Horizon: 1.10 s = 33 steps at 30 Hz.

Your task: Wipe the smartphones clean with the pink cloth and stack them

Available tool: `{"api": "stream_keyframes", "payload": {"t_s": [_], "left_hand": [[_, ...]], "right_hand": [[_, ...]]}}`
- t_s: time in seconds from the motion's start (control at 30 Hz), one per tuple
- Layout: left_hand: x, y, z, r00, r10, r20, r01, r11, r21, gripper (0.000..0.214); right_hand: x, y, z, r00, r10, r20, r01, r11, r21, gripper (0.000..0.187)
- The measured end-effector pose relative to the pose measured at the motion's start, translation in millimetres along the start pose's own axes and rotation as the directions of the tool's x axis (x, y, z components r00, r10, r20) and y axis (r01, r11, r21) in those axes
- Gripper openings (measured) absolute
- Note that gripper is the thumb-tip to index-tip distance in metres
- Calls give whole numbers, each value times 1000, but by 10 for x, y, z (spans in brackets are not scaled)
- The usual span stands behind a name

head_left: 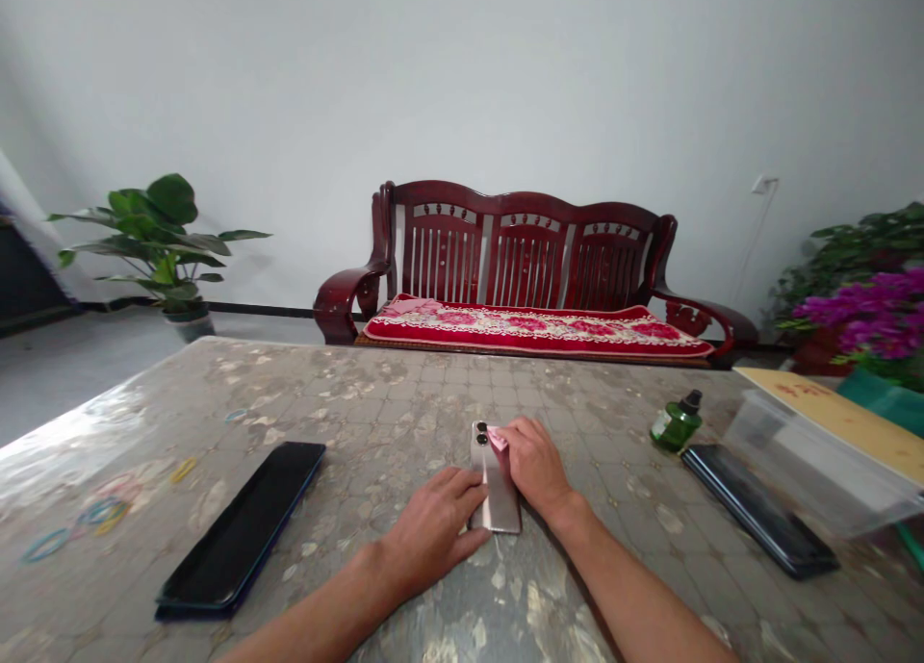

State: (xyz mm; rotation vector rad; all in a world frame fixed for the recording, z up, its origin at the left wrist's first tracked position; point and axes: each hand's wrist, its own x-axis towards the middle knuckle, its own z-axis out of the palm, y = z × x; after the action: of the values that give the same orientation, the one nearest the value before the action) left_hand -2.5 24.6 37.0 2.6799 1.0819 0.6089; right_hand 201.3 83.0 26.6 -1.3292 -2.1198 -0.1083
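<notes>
A silver smartphone (497, 499) lies back up on the table, its two round camera lenses at the far end. My left hand (442, 517) grips its left side, with fingers over the edge and the thumb by the near corner. My right hand (535, 463) is closed on a small pink cloth (498, 439), pressed against the phone's back beside the lenses. Part of the cloth is hidden under the fingers, and the phone's right edge is partly covered by the hand.
A black phone (242, 528) lies at left near several rubber bands (108, 514). On the right are another dark phone (757, 509), a green bottle (677, 422) and a clear plastic box (808, 471) with a yellow board (837, 413) on it. Beyond the patterned table (346, 394) stands a wooden bench (524, 201).
</notes>
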Motion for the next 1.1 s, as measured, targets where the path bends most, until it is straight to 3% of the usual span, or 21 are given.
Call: {"api": "stream_keyframes", "payload": {"t_s": [0.2, 0.27, 0.53, 0.7, 0.9, 1.1], "left_hand": [[17, 30, -26, 1000, -14, 28, 14, 1000, 4, 27], [20, 35, -32, 999, -16, 32, 16, 1000, 4, 26], [14, 43, -69, 998, -17, 63, 16, 1000, 9, 27], [27, 44, -73, 998, -16, 65, 15, 1000, 13, 27], [32, 86, -106, 996, -28, 90, 23, 998, 52, 23], [22, 103, -110, 995, -30, 98, 23, 997, 72, 22]], "right_hand": [[-31, -68, -42, 983, -180, 34, 175, 978, 113, 25], [-34, -80, -40, 982, -185, 41, 179, 976, 120, 24], [128, 18, 54, 996, 24, 87, -18, 998, -66, 22], [323, 39, 174, 989, 95, 114, -86, 993, -79, 23], [406, -87, 233, 991, -63, 116, 64, 998, -6, 23], [330, -159, 162, 959, -255, 121, 251, 967, 52, 20]]}}
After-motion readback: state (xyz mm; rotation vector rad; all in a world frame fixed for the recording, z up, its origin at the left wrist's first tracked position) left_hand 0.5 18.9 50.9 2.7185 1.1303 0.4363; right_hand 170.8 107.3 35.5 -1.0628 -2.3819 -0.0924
